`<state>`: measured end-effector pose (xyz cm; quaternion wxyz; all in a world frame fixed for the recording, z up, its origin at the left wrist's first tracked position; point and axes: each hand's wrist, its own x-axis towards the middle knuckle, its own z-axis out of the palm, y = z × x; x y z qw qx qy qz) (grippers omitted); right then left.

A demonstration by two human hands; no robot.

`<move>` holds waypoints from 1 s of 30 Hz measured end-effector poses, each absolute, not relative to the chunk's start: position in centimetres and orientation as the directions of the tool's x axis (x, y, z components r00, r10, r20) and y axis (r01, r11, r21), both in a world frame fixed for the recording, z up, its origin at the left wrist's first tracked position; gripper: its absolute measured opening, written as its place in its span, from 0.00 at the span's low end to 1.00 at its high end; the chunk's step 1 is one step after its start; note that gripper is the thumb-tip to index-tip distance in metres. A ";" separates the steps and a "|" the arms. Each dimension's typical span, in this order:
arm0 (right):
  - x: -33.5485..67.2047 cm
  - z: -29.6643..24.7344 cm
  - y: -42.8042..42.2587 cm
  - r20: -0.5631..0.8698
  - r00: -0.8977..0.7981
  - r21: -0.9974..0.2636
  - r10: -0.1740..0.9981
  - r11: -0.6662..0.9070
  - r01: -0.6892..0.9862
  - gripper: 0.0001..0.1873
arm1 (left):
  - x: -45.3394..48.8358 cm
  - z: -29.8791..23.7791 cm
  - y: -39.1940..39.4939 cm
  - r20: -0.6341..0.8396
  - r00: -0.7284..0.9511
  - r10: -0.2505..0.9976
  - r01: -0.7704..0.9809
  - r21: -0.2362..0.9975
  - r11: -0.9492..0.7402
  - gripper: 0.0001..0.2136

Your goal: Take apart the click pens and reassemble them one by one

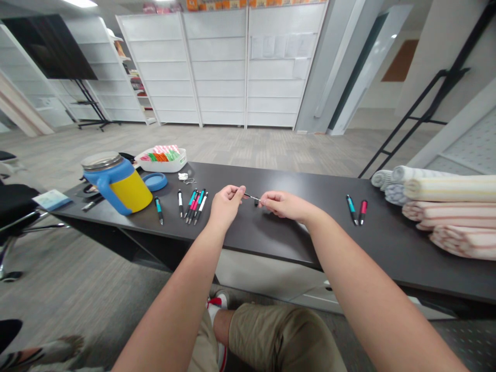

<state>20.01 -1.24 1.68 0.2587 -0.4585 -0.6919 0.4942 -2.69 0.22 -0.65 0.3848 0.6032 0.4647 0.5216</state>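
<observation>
Above the middle of the dark table, my left hand (pixel 226 205) pinches one end of a slim dark-and-silver pen refill (pixel 251 197). My right hand (pixel 279 204) has its fingers closed at the refill's other end. A small dark piece (pixel 256 203) shows just below the refill, by my right fingertips; whether it is held or lies on the table I cannot tell. Left of my hands lie several pens (pixel 196 205) in teal, pink and white, with a white pen (pixel 180 203) and a teal pen (pixel 158 210) apart from them. A teal pen (pixel 352 209) and a pink pen (pixel 363 212) lie to the right.
On the table's (pixel 294 181) left stand a large blue-and-yellow mug (pixel 134 187), its blue lid (pixel 155 181) and a white basket (pixel 165 164) of colourful packets. Earphones or a cable (pixel 186 178) lie nearby. Rolled cloths (pixel 449 206) are stacked at the right end.
</observation>
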 end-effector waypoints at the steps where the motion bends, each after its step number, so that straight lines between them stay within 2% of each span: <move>1: 20.1 1.6 -1.1 -0.101 -0.429 -0.917 0.898 0.083 0.390 0.20 | -2.8 -0.8 0.4 0.273 -0.007 0.962 0.157 0.950 -0.269 0.21; 5: 20.3 1.2 -0.8 -0.086 -0.369 -0.911 0.925 0.076 0.405 0.19 | -2.8 -1.3 1.0 0.277 -0.059 0.959 0.145 0.953 -0.267 0.19; 10: 20.1 1.4 -0.9 -0.081 -0.311 -0.914 0.947 0.054 0.402 0.18 | -2.7 -1.0 0.7 0.285 0.012 0.959 0.182 0.942 -0.282 0.14; 15: 19.8 1.4 -0.8 -0.057 -0.283 -0.928 0.958 0.054 0.369 0.16 | -2.6 -0.3 0.0 0.402 -0.021 0.915 0.284 0.880 -0.380 0.19; 18: 19.8 1.2 -0.6 -0.045 -0.280 -0.926 0.959 0.066 0.373 0.16 | -2.4 -0.3 -0.1 0.432 -0.005 0.902 0.361 0.842 -0.401 0.15; 22: 19.9 0.9 -0.4 -0.036 -0.249 -0.906 0.968 0.074 0.417 0.14 | -1.7 -0.7 -0.2 0.368 0.149 0.918 0.535 0.750 -0.388 0.08; 25: 19.9 0.5 -0.1 -0.034 -0.212 -0.893 0.977 0.065 0.446 0.12 | -1.1 -0.8 -0.3 0.331 0.250 0.910 0.649 0.639 -0.412 0.07; 27: 19.9 0.4 0.0 -0.042 -0.195 -0.891 0.980 0.051 0.452 0.11 | -0.8 -0.7 -0.5 0.340 0.257 0.904 0.693 0.587 -0.418 0.08; 30: 19.8 0.3 0.0 -0.065 -0.190 -0.895 0.980 0.028 0.446 0.10 | -0.9 -0.5 -0.6 0.342 0.196 0.919 0.695 0.613 -0.376 0.11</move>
